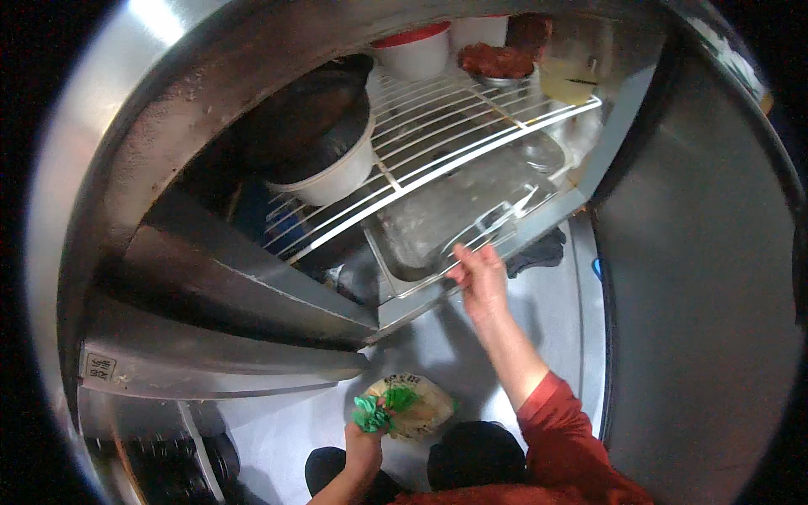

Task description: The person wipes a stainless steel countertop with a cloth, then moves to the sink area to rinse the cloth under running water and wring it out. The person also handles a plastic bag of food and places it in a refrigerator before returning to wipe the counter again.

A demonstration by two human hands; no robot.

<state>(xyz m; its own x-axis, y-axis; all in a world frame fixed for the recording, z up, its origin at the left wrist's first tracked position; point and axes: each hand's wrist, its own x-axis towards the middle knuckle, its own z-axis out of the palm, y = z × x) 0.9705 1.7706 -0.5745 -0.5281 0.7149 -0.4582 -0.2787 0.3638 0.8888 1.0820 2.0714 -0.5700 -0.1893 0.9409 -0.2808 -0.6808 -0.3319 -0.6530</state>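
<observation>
My right hand (480, 271) has its fingers closed at the near rim of a metal pan (435, 214), which sits low in an open refrigerator beneath a white wire shelf (448, 154). A clear lid or container edge (489, 221) lies over the pan's near side, close to my fingertips; which edge I grip is hard to tell. Low down, my left hand (365, 442) grips the gathered green top of a plastic bag (423, 410), printed with writing and filled with pale contents.
The wire shelf bears a white tub with a black cover (334, 177), a red-rimmed white tub (416, 53), a bowl of reddish food (499, 63) and a container of yellowish liquid (568, 79). An open door (701, 284) stands at right; a dark shoe (540, 252) is on the floor.
</observation>
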